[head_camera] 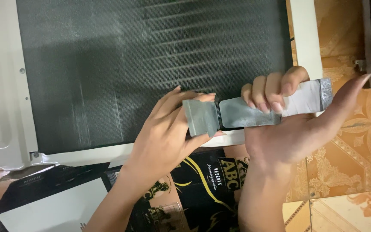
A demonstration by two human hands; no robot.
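Note:
A strip of grey tape stretches between my two hands in front of a dark finned coil panel. My left hand pinches the strip's left end, which is folded into a small flap. My right hand curls its fingers over the strip's right part, where the tape turns whitish and ends in a darker grey edge. The right thumb sticks out to the right.
A white frame borders the coil panel on the right and along the bottom. Flattened black and white cardboard lies under my forearms. Orange patterned floor tiles show at the right.

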